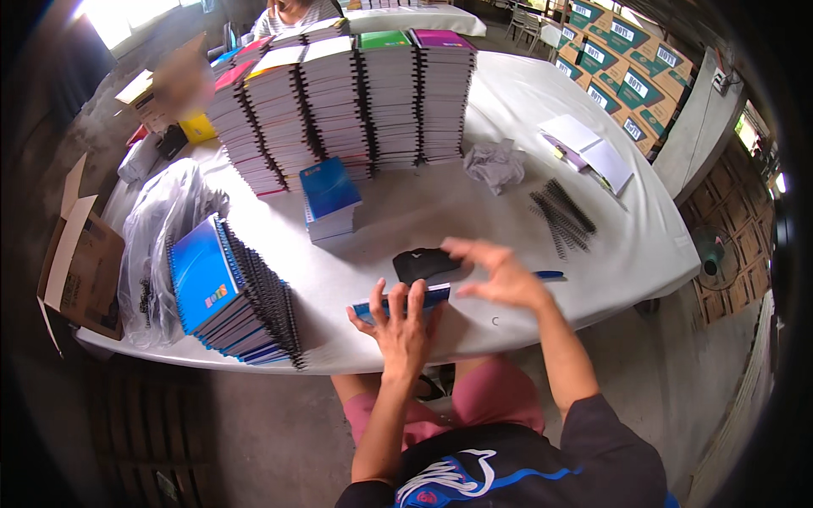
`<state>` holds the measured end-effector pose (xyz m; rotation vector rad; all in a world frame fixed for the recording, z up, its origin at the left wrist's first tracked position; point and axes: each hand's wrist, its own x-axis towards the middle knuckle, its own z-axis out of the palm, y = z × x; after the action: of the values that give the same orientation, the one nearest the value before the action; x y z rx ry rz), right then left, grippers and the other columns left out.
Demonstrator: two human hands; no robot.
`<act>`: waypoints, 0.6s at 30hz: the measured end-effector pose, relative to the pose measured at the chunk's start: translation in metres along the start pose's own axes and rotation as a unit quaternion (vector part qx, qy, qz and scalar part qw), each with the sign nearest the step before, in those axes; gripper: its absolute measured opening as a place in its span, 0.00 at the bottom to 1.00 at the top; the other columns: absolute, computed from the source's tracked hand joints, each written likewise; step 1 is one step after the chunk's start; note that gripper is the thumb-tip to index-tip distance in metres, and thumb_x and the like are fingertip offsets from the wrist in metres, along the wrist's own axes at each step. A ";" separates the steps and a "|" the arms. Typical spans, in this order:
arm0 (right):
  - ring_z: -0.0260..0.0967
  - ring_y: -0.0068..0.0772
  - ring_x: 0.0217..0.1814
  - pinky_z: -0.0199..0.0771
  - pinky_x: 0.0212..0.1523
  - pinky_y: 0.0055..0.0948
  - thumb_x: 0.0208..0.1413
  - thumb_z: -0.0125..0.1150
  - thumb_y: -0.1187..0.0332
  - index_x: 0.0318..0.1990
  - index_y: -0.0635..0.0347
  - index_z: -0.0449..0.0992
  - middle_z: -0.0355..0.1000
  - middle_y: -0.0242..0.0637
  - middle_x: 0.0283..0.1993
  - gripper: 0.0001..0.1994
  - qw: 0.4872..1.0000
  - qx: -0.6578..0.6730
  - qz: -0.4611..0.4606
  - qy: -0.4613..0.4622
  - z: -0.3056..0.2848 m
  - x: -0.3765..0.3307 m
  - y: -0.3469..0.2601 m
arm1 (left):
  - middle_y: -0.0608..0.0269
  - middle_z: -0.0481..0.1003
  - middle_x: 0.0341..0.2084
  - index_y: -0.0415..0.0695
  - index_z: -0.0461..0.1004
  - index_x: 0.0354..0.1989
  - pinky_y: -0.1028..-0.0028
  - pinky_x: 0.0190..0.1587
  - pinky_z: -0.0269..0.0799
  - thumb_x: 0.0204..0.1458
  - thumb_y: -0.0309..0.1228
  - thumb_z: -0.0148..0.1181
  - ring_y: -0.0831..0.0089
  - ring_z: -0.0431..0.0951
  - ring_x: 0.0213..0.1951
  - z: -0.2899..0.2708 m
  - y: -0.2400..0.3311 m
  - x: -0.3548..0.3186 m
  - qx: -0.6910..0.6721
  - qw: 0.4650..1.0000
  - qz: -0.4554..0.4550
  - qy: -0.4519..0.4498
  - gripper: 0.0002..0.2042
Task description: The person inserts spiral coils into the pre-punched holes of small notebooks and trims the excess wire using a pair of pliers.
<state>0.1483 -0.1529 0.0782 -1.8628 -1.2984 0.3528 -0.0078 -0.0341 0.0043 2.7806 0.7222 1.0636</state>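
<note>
At the front of the table, my left hand (400, 326) is closed over a blue-covered notebook (437, 295) that appears to stand on edge. My right hand (501, 275) is raised just right of it, fingers apart, holding nothing. Behind the notebook lies a small black item (422, 264), perhaps a pouch, partly behind my right fingers. A blue pen-like tool (550, 274) rests right of that hand. A small curled bit of wire (495, 321) lies near the table edge. To the left stands a stack of blue spiral notebooks (203, 271) with black coils.
Tall stacks of spiral notebooks (334, 102) stand at the back. Before them sits a smaller blue stack (330, 190). Loose black coils (563, 216), crumpled plastic (494, 165) and an open notebook (593, 148) lie right. Plastic wrap (161, 254) and a carton (89, 271) are left.
</note>
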 end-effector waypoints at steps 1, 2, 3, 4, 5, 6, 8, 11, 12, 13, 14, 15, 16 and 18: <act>0.67 0.43 0.53 0.67 0.52 0.38 0.40 0.69 0.71 0.54 0.56 0.70 0.69 0.45 0.52 0.28 0.994 -0.052 0.013 0.100 -0.015 0.000 0.015 | 0.68 0.65 0.42 0.56 0.69 0.48 0.36 0.58 0.26 0.42 0.56 0.60 0.61 0.56 0.58 -0.007 0.002 0.006 -0.030 0.999 -0.013 -0.011 0.27; 0.67 0.45 0.53 0.67 0.52 0.38 0.40 0.69 0.69 0.53 0.56 0.70 0.69 0.44 0.51 0.28 0.965 -0.166 0.057 0.195 -0.044 -0.007 0.041 | 0.67 0.65 0.40 0.55 0.70 0.47 0.36 0.58 0.26 0.40 0.58 0.62 0.60 0.56 0.58 -0.011 0.014 0.012 -0.076 0.997 -0.020 -0.022 0.28; 0.67 0.47 0.52 0.67 0.52 0.39 0.39 0.70 0.68 0.52 0.56 0.70 0.70 0.43 0.51 0.27 0.918 -0.265 0.089 0.281 -0.065 -0.013 0.069 | 0.66 0.65 0.39 0.54 0.70 0.46 0.36 0.58 0.27 0.38 0.58 0.62 0.60 0.56 0.57 -0.011 0.018 0.012 -0.076 0.997 -0.024 -0.015 0.29; 0.66 0.49 0.52 0.66 0.52 0.40 0.40 0.69 0.67 0.50 0.56 0.71 0.70 0.42 0.50 0.25 0.879 -0.329 0.173 0.300 -0.077 -0.019 0.086 | 0.65 0.65 0.38 0.54 0.70 0.45 0.36 0.58 0.29 0.37 0.58 0.63 0.60 0.56 0.56 -0.011 0.020 0.013 -0.071 0.997 -0.029 -0.005 0.29; 0.66 0.49 0.52 0.67 0.50 0.40 0.43 0.67 0.66 0.50 0.55 0.71 0.69 0.41 0.50 0.23 0.838 -0.382 0.304 0.242 -0.081 -0.022 0.091 | 0.63 0.65 0.37 0.53 0.70 0.43 0.36 0.57 0.30 0.36 0.58 0.64 0.59 0.57 0.55 -0.012 0.020 0.014 -0.064 0.997 -0.036 0.004 0.29; 0.66 0.49 0.53 0.68 0.48 0.41 0.47 0.63 0.67 0.51 0.54 0.70 0.69 0.42 0.49 0.21 0.833 -0.391 0.331 0.209 -0.092 -0.033 0.112 | 0.62 0.64 0.38 0.53 0.70 0.41 0.39 0.56 0.34 0.34 0.56 0.66 0.58 0.57 0.54 -0.008 0.022 0.014 -0.051 0.998 -0.032 0.020 0.28; 0.65 0.49 0.53 0.69 0.46 0.41 0.50 0.59 0.70 0.51 0.54 0.71 0.69 0.44 0.48 0.18 0.852 -0.381 0.295 0.207 -0.098 -0.035 0.129 | 0.60 0.62 0.40 0.52 0.69 0.38 0.44 0.54 0.43 0.31 0.53 0.69 0.55 0.57 0.52 -0.001 0.020 0.012 -0.019 0.998 -0.033 0.042 0.27; 0.67 0.49 0.46 0.69 0.45 0.42 0.52 0.53 0.75 0.51 0.54 0.72 0.69 0.46 0.45 0.17 0.837 -0.434 0.263 0.207 -0.108 -0.031 0.135 | 0.59 0.62 0.40 0.51 0.69 0.34 0.49 0.52 0.48 0.29 0.50 0.70 0.55 0.57 0.49 -0.002 0.017 0.015 -0.040 0.996 -0.047 0.066 0.25; 0.68 0.49 0.43 0.69 0.45 0.41 0.53 0.52 0.76 0.51 0.54 0.73 0.69 0.46 0.44 0.17 0.846 -0.427 0.223 0.231 -0.110 -0.034 0.132 | 0.59 0.62 0.40 0.51 0.69 0.32 0.47 0.51 0.47 0.29 0.50 0.69 0.56 0.58 0.49 -0.002 0.019 0.016 -0.055 0.995 -0.050 0.069 0.24; 0.68 0.48 0.40 0.69 0.44 0.40 0.53 0.52 0.76 0.51 0.53 0.73 0.70 0.45 0.42 0.17 0.855 -0.415 0.180 0.255 -0.109 -0.033 0.124 | 0.60 0.62 0.41 0.50 0.69 0.31 0.45 0.51 0.47 0.30 0.51 0.69 0.56 0.58 0.49 -0.004 0.019 0.016 -0.066 0.994 -0.054 0.073 0.23; 0.69 0.48 0.38 0.69 0.44 0.39 0.54 0.51 0.77 0.51 0.53 0.74 0.70 0.45 0.41 0.17 0.862 -0.403 0.134 0.278 -0.108 -0.030 0.110 | 0.60 0.62 0.41 0.50 0.69 0.29 0.43 0.50 0.46 0.30 0.51 0.68 0.57 0.59 0.49 -0.005 0.019 0.017 -0.077 0.992 -0.059 0.079 0.23; 0.68 0.45 0.35 0.70 0.42 0.37 0.53 0.52 0.77 0.50 0.53 0.75 0.70 0.43 0.39 0.16 0.898 -0.337 0.097 0.265 -0.105 -0.030 0.093 | 0.61 0.63 0.41 0.49 0.68 0.28 0.44 0.50 0.46 0.29 0.51 0.69 0.57 0.59 0.50 -0.006 0.019 0.018 -0.071 0.995 -0.051 0.051 0.23; 0.68 0.42 0.33 0.70 0.41 0.35 0.53 0.53 0.76 0.49 0.53 0.75 0.71 0.42 0.37 0.16 0.928 -0.269 0.059 0.250 -0.097 -0.031 0.063 | 0.61 0.63 0.40 0.49 0.68 0.29 0.44 0.50 0.47 0.29 0.51 0.69 0.57 0.59 0.50 -0.005 0.019 0.018 -0.070 0.995 -0.044 0.049 0.24; 0.66 0.36 0.30 0.70 0.37 0.31 0.52 0.56 0.75 0.46 0.54 0.77 0.71 0.39 0.34 0.13 0.982 -0.082 0.013 0.172 -0.060 -0.028 0.022 | 0.61 0.63 0.39 0.49 0.68 0.30 0.44 0.49 0.48 0.29 0.51 0.69 0.57 0.59 0.50 -0.005 0.013 0.015 -0.058 0.997 -0.032 0.047 0.25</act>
<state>0.1884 -0.2077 0.0929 -1.9750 -1.0924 -0.0658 0.0035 -0.0394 0.0199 2.6081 0.7295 1.1912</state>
